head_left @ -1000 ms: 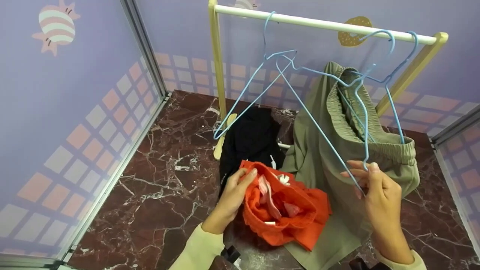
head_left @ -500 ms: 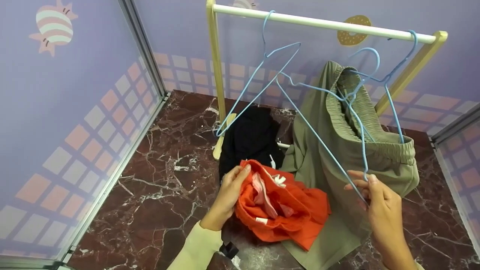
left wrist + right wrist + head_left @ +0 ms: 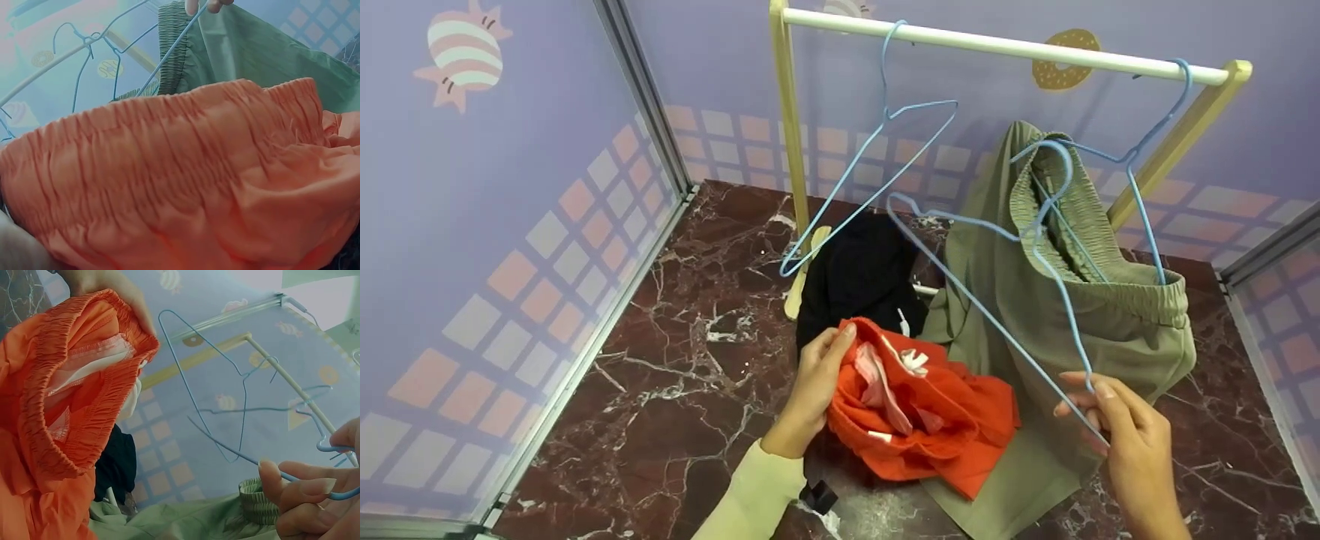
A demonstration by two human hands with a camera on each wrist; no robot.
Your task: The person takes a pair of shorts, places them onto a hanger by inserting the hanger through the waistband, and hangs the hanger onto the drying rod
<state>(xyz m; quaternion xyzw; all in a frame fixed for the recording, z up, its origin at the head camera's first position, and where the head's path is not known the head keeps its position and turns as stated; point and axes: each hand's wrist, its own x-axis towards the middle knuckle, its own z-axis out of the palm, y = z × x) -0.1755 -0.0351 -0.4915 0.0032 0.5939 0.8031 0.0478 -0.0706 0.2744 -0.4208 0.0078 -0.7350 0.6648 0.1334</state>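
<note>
Shorts (image 3: 926, 450), orange: low at centre, waistband (image 3: 36, 405) gaping, left edge pinched in the left hand (image 3: 816, 382). Hanger (image 3: 997, 325), blue wire: near end gripped in the right hand (image 3: 1132, 442), hook (image 3: 1069, 169) toward the far side; shorts not on it. Hands well apart. Pants (image 3: 1020, 300), green: on the right hanger (image 3: 1144, 217). Risks, as judged: waistband may fold closed, being held at one edge; hook, overlapping the pants in the head view (contact cannot be told), may catch on them; wire may swivel, being gripped at one end; white drawstring (image 3: 913, 363) may snag it.
</note>
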